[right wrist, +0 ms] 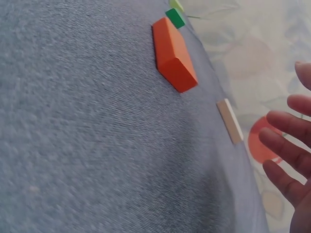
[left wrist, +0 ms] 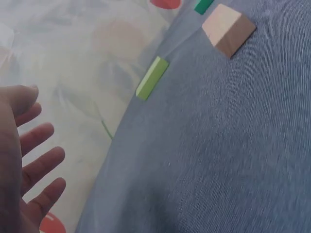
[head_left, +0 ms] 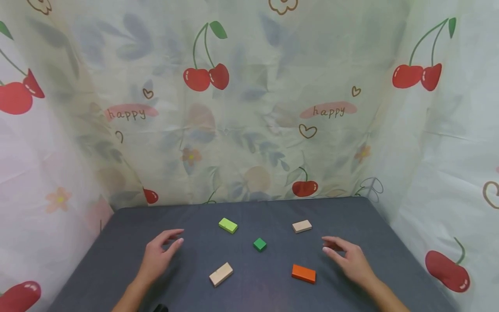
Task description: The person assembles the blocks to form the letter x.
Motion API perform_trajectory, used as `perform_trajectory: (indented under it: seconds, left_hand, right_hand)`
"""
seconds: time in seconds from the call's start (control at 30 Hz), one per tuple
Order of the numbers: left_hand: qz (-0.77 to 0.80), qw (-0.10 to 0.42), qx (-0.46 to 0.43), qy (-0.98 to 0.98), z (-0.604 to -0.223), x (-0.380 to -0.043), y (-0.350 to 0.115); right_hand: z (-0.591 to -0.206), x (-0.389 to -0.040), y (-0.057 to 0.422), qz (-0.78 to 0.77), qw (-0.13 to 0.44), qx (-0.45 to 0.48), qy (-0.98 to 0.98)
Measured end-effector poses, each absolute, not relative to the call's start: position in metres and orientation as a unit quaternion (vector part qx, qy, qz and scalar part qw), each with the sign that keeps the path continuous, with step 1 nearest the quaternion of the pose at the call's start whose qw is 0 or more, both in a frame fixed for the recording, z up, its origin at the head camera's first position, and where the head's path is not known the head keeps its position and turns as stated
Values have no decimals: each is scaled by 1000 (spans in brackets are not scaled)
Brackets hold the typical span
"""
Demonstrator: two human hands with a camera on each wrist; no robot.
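The left hand (head_left: 157, 256) hangs above the left part of the desk (head_left: 257, 297), its fingers relaxed and slightly bent, with a gap between thumb and forefinger; it has hold of nothing. The right hand (head_left: 350, 261) hangs over the right part in much the same way, fingers loosely spread, thumb apart from them, likewise holding nothing. Both are clear of the blocks, and soft shadows fall on the dark grey-blue surface below them.

Five small blocks lie between the hands, all well apart from one another. The green block (head_left: 260, 245) is in the middle and is the shortest, roughly square from above. The lime block (head_left: 228, 225) lies far and to the left of it, and the far pale block (head_left: 302, 226) far and to the right. The near pale block (head_left: 221, 274) sits near left, set at a slant, to the right of the left hand. The orange block (head_left: 303, 274) lies near right, to the left of the right hand.

At the near left, a small black object (head_left: 160, 308) is partly cut off; what it is cannot be told. Behind the desk and along its left and right sides hangs a pale curtain (head_left: 241, 147) printed with red cherries, leaves, hearts and the word "happy".
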State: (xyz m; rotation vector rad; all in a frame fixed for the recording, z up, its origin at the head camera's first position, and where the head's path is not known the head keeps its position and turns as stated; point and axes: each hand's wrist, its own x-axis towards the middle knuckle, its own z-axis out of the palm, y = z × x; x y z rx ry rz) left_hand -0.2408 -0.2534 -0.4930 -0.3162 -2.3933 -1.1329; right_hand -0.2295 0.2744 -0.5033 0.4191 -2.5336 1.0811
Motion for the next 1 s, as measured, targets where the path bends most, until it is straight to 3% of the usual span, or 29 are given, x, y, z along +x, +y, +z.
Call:
perform_trajectory:
  seconds: [0.37, 1.0]
  left_hand:
    - [-438, 177, -82, -878, -498, -252, -229]
    - [-460, 172, -112, -864, -507, -268, -180]
  right_hand:
    - [-511, -230, 265, 396, 139, 122, -899]
    - [-514, -233, 242, 440, 117, 121, -882]
